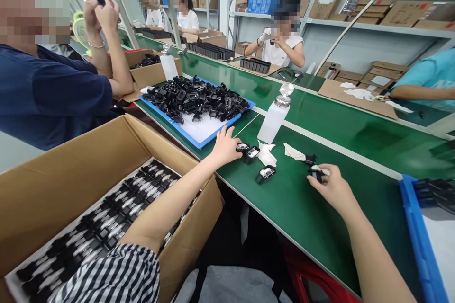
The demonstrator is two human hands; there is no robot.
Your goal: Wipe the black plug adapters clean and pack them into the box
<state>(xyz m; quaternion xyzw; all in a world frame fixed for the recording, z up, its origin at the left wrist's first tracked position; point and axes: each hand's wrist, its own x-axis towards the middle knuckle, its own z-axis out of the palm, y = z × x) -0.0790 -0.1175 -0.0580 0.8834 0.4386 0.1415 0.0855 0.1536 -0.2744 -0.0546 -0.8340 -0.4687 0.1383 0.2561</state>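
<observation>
My left hand (pixel 226 147) pinches the near end of a small open black plastic housing (pixel 243 147) with pale parts inside, some of its other fingers raised. Touching that piece is a second open housing (pixel 253 152), and a third housing (pixel 266 173) lies closer to me. In my right hand (pixel 332 183), between thumb and fingers, is a small black plastic part (pixel 317 175) with something whitish against it. Just beyond it another black piece (pixel 310 159) lies by a white cloth scrap (pixel 294 152). Crumpled white cloth (pixel 266 155) rests near the housings.
A white pump bottle (pixel 273 120) with its metal lid up stands ahead. Black plastic shells (pixel 199 97) are heaped on a blue-rimmed tray (pixel 199 144). On my left, a cardboard box (pixel 199 218) holds rows of parts; a blue bin (pixel 414 227) is at right. Co-workers sit around the green bench.
</observation>
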